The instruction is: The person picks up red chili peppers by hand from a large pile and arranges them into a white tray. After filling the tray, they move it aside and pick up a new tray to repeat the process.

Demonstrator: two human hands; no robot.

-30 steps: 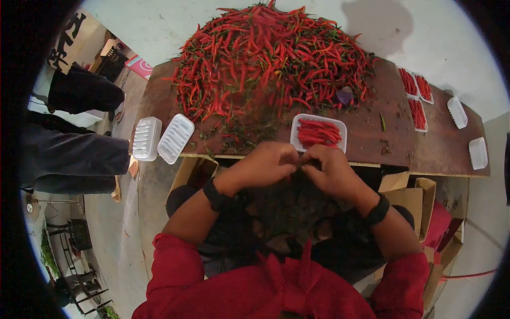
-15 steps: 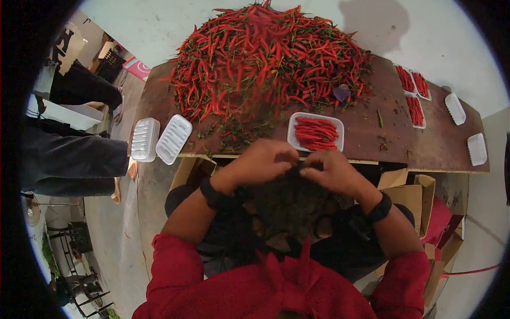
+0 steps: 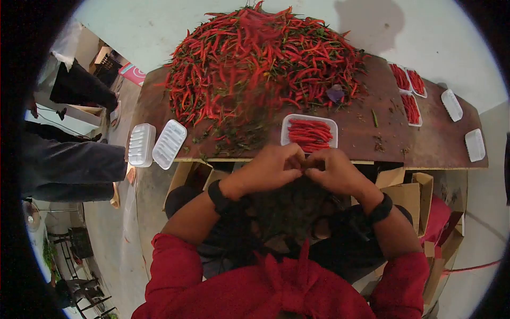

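My left hand (image 3: 270,168) and my right hand (image 3: 337,169) meet in front of the table's near edge, above my lap. Thumb and fingers of each are pinched together; whatever lies between them is too small or hidden to make out. Just beyond my fingertips stands a white foam tray (image 3: 284,133) with red chilies (image 3: 309,134) lined up in it. A large heap of red chilies (image 3: 265,58) with green stems covers the far part of the table. Below my hands, the dark area over my lap is hard to read.
White trays (image 3: 142,145) lie at the table's left corner. Filled chili trays (image 3: 410,108) and two upright-leaning white trays (image 3: 452,105) are on the right. A single green chili (image 3: 375,118) lies on the brown tabletop (image 3: 361,138). Cardboard boxes (image 3: 406,199) stand underneath. Another person's legs (image 3: 79,165) are at left.
My hands have come together; their fingertips, apart before, now meet in front of the tray. The view has shifted slightly.
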